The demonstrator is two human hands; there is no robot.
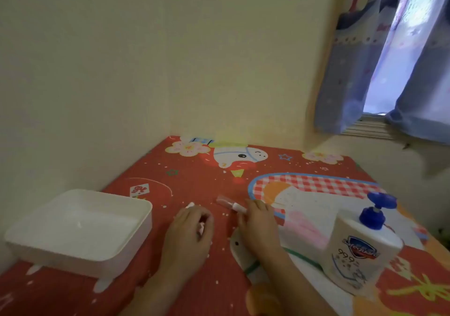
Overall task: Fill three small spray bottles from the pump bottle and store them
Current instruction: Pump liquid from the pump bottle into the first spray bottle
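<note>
Red cartoon-printed mat (194, 181): covers the low surface set in the corner of the room; carries everything listed.

White square plastic tray (78, 228): near the mat's left edge, well apart from the other items. Probably the storage place.

White plastic pump bottle with blue pump head (362, 245): upright near the mat's right edge, pump not pressed by anyone.

Left hand (190, 230): resting mid-mat, fingers curled round a small pink-white item, likely a second spray bottle or a cap; blur prevents telling which.

Right hand (258, 220): just beside the left, fingertips pinching the white end of the small spray bottle.

Small clear spray bottle with pinkish tint (229, 203): lying tilted on the mat's middle, far end pointing toward the wall. A third bottle is not visible.

Step in hand, by judgement: picking up and opening a bottle; filling not yet begun. Next move calls for removing the sprayer top, then bringing the open neck under the pump spout.
</note>
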